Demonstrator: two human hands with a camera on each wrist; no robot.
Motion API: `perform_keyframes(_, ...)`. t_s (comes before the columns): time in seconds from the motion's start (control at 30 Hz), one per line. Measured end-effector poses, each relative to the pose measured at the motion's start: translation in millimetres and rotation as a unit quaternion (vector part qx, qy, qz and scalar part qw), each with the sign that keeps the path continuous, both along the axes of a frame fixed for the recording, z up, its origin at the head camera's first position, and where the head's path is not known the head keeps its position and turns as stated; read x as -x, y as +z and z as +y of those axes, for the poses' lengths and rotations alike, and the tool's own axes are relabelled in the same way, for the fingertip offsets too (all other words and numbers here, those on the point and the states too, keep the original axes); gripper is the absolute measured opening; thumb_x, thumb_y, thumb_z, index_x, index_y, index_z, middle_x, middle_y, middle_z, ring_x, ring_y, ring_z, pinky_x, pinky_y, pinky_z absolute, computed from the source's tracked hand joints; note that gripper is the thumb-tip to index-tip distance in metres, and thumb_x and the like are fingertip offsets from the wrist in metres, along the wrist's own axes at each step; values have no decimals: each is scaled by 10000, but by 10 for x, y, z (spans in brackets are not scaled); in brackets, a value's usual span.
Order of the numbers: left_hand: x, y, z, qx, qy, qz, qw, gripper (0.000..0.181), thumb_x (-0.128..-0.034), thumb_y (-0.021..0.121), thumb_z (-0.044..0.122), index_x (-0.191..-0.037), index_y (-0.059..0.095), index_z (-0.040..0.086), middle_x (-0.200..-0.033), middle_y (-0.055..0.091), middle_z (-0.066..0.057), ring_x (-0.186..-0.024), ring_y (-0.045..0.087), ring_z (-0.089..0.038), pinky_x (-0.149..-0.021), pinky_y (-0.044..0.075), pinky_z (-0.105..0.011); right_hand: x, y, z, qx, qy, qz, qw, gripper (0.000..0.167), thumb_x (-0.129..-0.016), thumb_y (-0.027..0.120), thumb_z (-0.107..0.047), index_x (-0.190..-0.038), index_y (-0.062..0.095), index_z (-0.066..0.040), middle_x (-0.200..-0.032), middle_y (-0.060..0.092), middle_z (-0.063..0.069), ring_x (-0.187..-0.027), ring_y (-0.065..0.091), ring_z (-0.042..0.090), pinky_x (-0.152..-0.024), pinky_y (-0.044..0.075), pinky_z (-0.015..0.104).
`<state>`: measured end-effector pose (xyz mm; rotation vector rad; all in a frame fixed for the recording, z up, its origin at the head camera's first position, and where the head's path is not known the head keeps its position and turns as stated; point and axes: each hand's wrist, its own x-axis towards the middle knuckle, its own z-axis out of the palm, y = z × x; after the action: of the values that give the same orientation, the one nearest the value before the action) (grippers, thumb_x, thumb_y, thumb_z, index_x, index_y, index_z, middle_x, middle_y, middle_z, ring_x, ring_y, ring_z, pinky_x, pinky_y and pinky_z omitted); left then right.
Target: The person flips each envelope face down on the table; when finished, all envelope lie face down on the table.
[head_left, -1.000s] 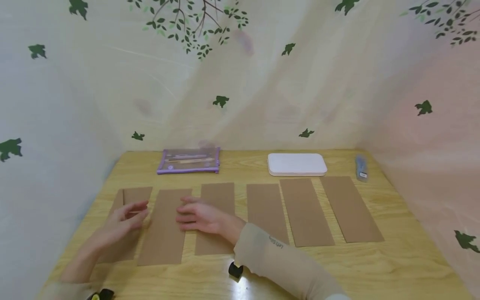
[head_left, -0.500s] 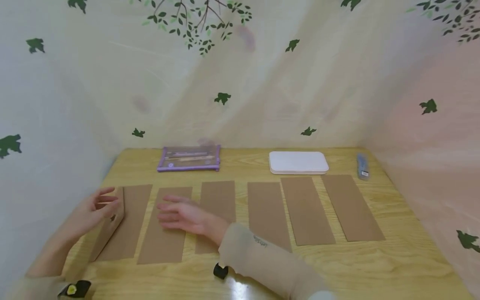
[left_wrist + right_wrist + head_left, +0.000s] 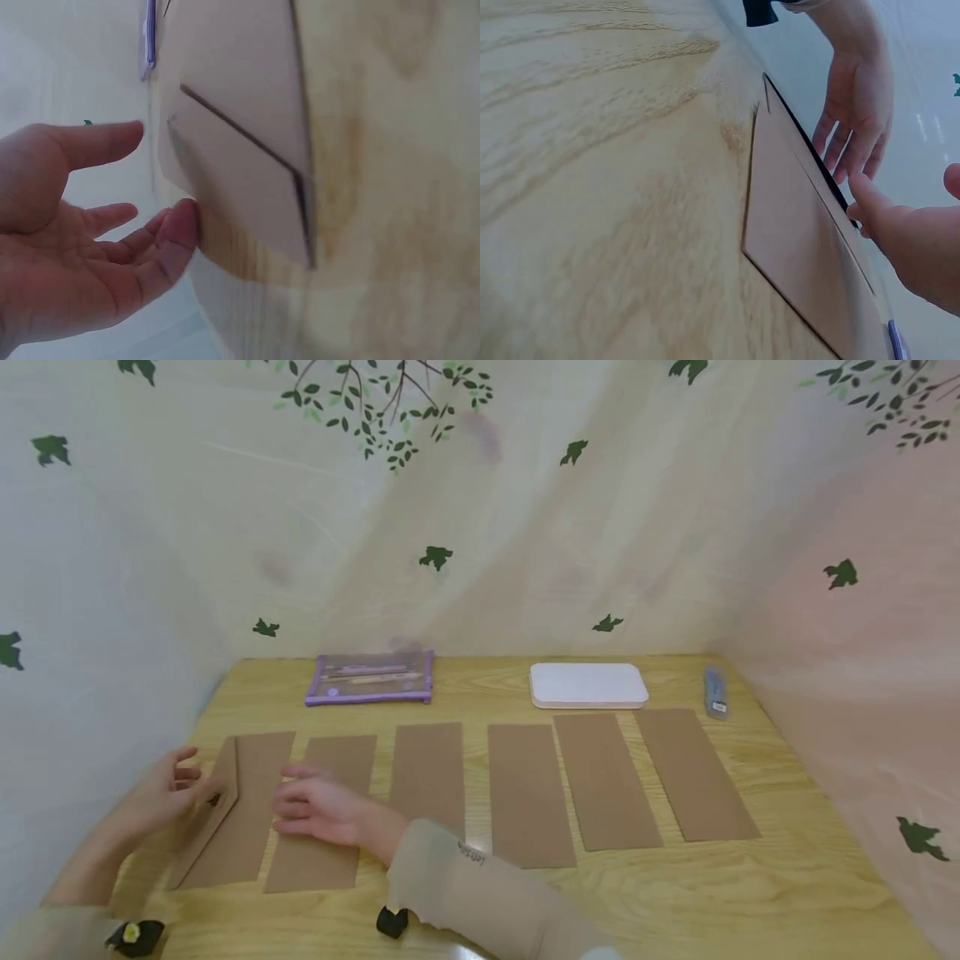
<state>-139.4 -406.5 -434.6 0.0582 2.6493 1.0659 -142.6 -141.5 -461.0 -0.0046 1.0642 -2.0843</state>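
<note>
A brown kraft envelope (image 3: 258, 802) lies at the far left of the table, its pointed flap (image 3: 217, 802) on its left side with a small dark mark on it. Beside that flap is my left hand (image 3: 161, 789), fingers loosely bent; in the left wrist view the same hand (image 3: 97, 240) holds nothing, its thumb apart from the fingers. My right hand (image 3: 318, 806) hovers over or rests on a second brown rectangular sheet or envelope (image 3: 318, 864), fingers lightly spread; contact is unclear. In the right wrist view, part of my right hand (image 3: 922, 244) shows near the envelopes.
More flat brown rectangles, such as this one (image 3: 427, 768) and the rightmost one (image 3: 696, 777), lie in a row to the right. Behind them are a purple-edged clear pencil pouch (image 3: 369, 681), a white case (image 3: 588, 685) and a small blue packet (image 3: 716, 693).
My left hand has moved left off the first envelope, uncovering its flap. My right hand has moved left from between the second and third brown rectangles to over the second.
</note>
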Motion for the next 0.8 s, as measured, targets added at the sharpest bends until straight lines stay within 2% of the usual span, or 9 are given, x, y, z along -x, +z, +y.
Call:
perform_keyframes(0.07,22,-5,-26,27,9,-194,9998,910,-1054,559,317,-1485,-30,-225,-1378,230,-562,-1220,387,-660,-880,543,-584,-20,-11,-54,26,8,-63,10000,632,-930,519,55,-1537,360,-19,-1522,368,282,-1436,331,434,-1129,358,611)
perform_keyframes(0.23,76,14,-92,320,68,-278,9991,882,-1006,643,239,-1437,66,-270,-1303,283,-581,-1120,528,-607,-811,583,-464,-64,-15,-153,128,5,-217,9997,629,-937,513,68,-1540,357,-14,-1561,315,305,-1473,269,425,-1134,340,626)
perform_keyframes(0.3,97,21,-103,516,87,-220,9984,877,-979,687,230,-1418,117,-272,-1275,326,-571,-1110,533,-602,-807,575,-458,-77,-8,-176,155,-15,-258,9995,635,-941,518,67,-1546,343,-10,-1569,309,296,-1479,262,417,-1149,313,629)
perform_keyframes(0.4,116,11,-104,574,93,-237,9980,892,-955,728,240,-1407,154,-271,-1244,379,-545,-1104,526,-595,-806,577,-461,-93,-4,-195,143,62,-306,9994,667,-949,514,58,-1569,273,10,-1588,273,302,-1492,228,415,-1183,242,624)
perform_keyframes(0.5,118,-15,-87,495,157,-247,9983,870,-939,746,225,-1400,193,-263,-1177,462,-481,-1018,596,-492,-743,590,-367,-101,-6,-196,121,126,-357,9992,696,-955,506,48,-1580,201,38,-1592,239,328,-1496,206,423,-1204,182,614)
perform_keyframes(0.63,138,-48,-51,405,209,-193,9988,810,-925,757,189,-1380,255,-255,-1105,533,-405,-939,631,-361,-665,566,-261,-87,-11,-161,108,55,-370,9992,694,-953,502,45,-1570,186,64,-1576,251,349,-1487,222,436,-1205,185,611)
perform_keyframes(0.7,167,-64,-27,428,186,-140,9988,782,-920,763,189,-1363,293,-252,-1079,557,-384,-915,634,-325,-651,554,-249,-72,-16,-124,88,-1,-360,9993,685,-951,504,44,-1562,197,75,-1565,268,355,-1480,237,443,-1202,198,610)
perform_keyframes(0.8,153,-73,-35,468,261,-65,9985,737,-906,775,180,-1340,352,-239,-1052,592,-349,-882,632,-274,-641,543,-240,-71,-23,-118,102,-19,-377,9992,670,-948,502,44,-1550,211,85,-1555,274,365,-1474,245,452,-1199,208,612)
